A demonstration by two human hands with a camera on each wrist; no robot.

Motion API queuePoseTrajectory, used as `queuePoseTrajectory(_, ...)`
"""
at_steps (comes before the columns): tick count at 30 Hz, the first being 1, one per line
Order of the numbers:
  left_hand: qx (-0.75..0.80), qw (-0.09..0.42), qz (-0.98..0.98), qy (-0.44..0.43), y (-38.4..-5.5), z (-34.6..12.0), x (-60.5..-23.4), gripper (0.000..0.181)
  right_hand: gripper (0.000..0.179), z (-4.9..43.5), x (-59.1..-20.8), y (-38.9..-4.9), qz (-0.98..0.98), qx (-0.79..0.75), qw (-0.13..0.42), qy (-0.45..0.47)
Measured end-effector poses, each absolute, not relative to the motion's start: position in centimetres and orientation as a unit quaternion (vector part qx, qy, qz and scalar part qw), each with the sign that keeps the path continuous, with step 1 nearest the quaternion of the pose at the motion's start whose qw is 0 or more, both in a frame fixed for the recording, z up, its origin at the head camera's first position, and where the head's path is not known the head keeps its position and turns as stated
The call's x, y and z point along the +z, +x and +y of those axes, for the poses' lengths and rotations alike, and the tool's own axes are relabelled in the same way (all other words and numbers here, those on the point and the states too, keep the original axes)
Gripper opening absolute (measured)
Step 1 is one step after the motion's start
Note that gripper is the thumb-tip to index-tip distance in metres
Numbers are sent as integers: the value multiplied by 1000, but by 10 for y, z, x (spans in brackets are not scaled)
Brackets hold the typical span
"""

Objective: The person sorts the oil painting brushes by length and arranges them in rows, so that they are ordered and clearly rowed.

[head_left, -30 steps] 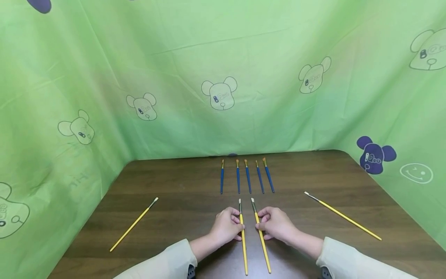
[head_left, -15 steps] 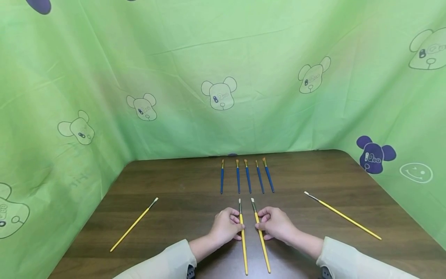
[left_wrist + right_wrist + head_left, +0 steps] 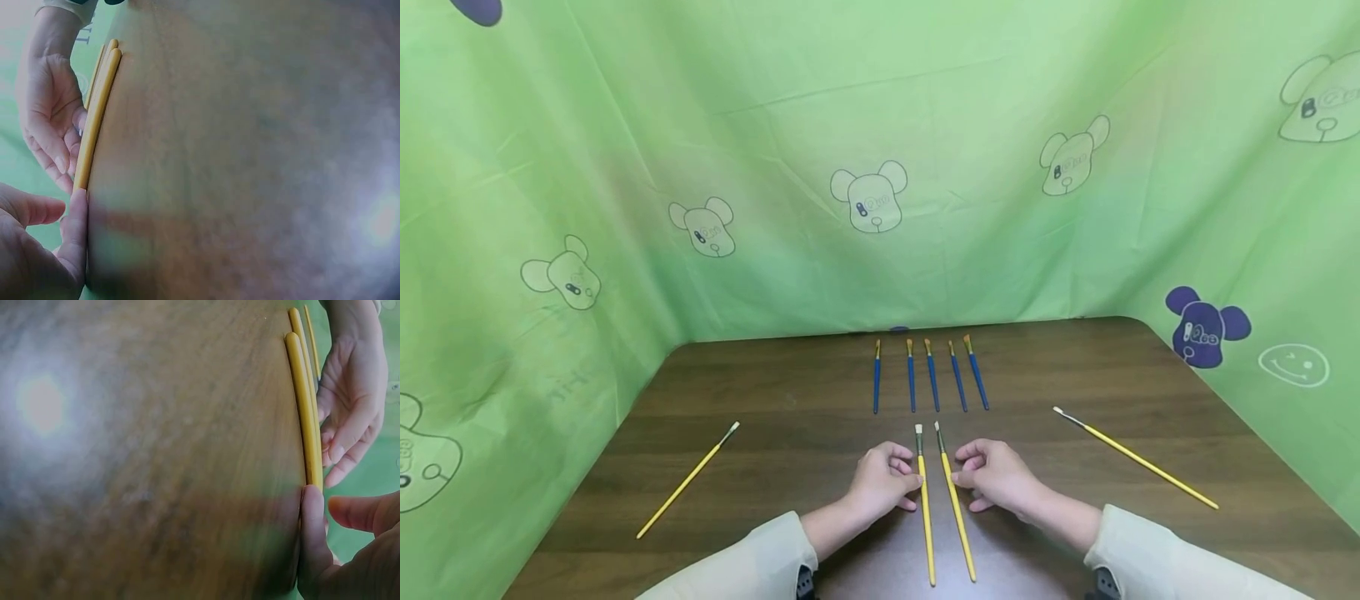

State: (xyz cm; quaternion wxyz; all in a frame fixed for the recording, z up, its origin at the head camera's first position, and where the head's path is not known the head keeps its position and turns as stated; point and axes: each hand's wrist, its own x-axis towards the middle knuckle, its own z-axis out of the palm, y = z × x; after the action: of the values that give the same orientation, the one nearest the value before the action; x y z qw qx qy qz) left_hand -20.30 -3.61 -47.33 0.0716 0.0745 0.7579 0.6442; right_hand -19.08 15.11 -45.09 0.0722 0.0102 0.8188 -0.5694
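Note:
Two yellow-handled paintbrushes with pale bristles lie side by side at the front middle of the table, the left paintbrush (image 3: 927, 525) and the right paintbrush (image 3: 959, 529). Their bristle ends point away from me. My left hand (image 3: 882, 481) is beside the left one, thumb tip at its handle and the other fingers spread apart from it. On the other side my right hand (image 3: 997, 477) mirrors this, its thumb at the right paintbrush's handle. Both wrist views show a gap between thumb and index finger, with the brush handles (image 3: 100, 122) (image 3: 303, 406) low against the tabletop.
Several blue-handled paintbrushes (image 3: 933, 383) stand in a row farther back on the brown table (image 3: 790, 392). One more yellow paintbrush (image 3: 688, 479) lies slanted at left, another yellow paintbrush (image 3: 1135, 457) at right. A green patterned cloth (image 3: 775, 275) surrounds the table.
Both hands have loosened from the two middle paintbrushes, fingers now apart from the handles. The brushes have turned slightly, and their bristle ends are closer together. The head view has shifted a little.

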Motion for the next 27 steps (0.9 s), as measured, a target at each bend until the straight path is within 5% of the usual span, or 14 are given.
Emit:
queuePoseTrajectory(14, 705, 110, 696, 81, -206, -63, -469, 34, 38, 172, -449, -193, 791, -607, 82, -10)
queuePoseTrajectory(27, 685, 130, 702, 146, -220, -134, -453, 45, 45, 219, -441, -206, 786, -603, 95, -94)
